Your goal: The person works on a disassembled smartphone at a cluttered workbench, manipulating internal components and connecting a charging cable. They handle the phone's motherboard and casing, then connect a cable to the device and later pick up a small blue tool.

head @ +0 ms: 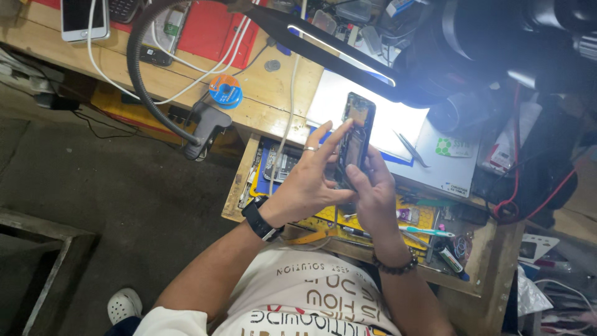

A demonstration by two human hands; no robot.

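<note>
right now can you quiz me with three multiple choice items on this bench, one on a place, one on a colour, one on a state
1. Where do the tweezers lie?
A. on the white mat under the lamp
B. on the floor
C. in the open drawer

2. What colour is the watch on the left wrist?
A. white
B. black
C. red

3. How is the opened phone held?
A. flat on the bench, untouched
B. by the right hand alone
C. lifted off the bench in both hands

Answers:
1 A, they rest on the white mat beside the phone.
2 B, a black band wraps that wrist.
3 C, the left hand and right hand both grip it above the drawer.
</note>
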